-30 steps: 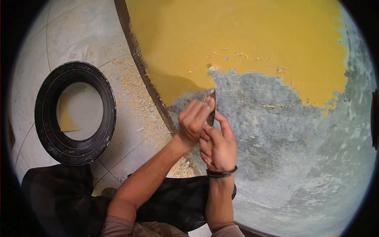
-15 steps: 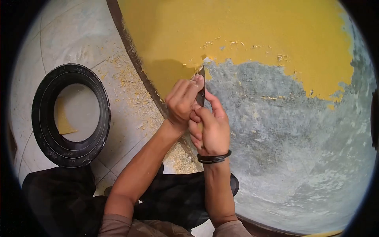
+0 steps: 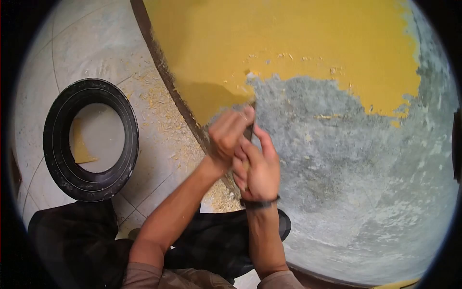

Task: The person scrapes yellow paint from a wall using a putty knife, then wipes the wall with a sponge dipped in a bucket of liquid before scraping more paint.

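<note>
Both of my hands are closed around one dark, narrow scraping tool (image 3: 250,131). My left hand (image 3: 228,133) grips its upper part, close to the blade, with the fingers folded over it. Just below and to the right, my right hand (image 3: 256,168) holds the lower end, which is mostly hidden. The tool's tip meets the surface beside the edge of the yellow coating (image 3: 288,33). Bare, mottled grey surface (image 3: 332,164) shows to the right of and below the coating.
A black bucket (image 3: 50,144) holding pale liquid and a yellow piece (image 3: 83,147) stands on the tiled floor (image 3: 91,53) at left. Yellow shavings (image 3: 161,103) lie along the brown border (image 3: 166,79). My bent legs are at the bottom.
Both hands and the tool have moved slightly down in view. Grey now shows near the left hand where yellow was. The whole scene has shifted a little.
</note>
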